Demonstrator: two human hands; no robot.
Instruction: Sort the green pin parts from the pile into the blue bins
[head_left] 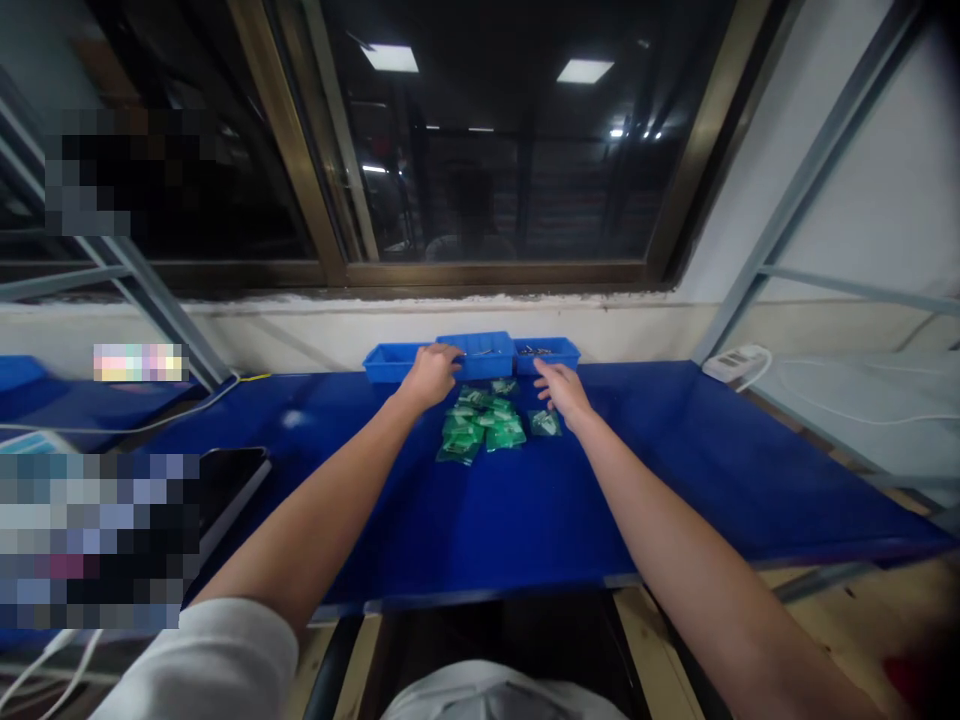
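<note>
Left hand [433, 375] curled at middle bin [486, 367] — can't tell if holding; right hand [564, 394] by right bin [553, 363], fingers loosely parted. Best pinch lightly — wrists clear of green packets [491, 416] piled on table [487, 530].

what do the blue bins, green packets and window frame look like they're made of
The blue bins: probably molded plastic, smooth with a slight sheen, evenly colored. The green packets: apparently thin plastic film, glossy, with see-through edges. The window frame: likely metal, brownish, with a soft shine along its bars.
</note>
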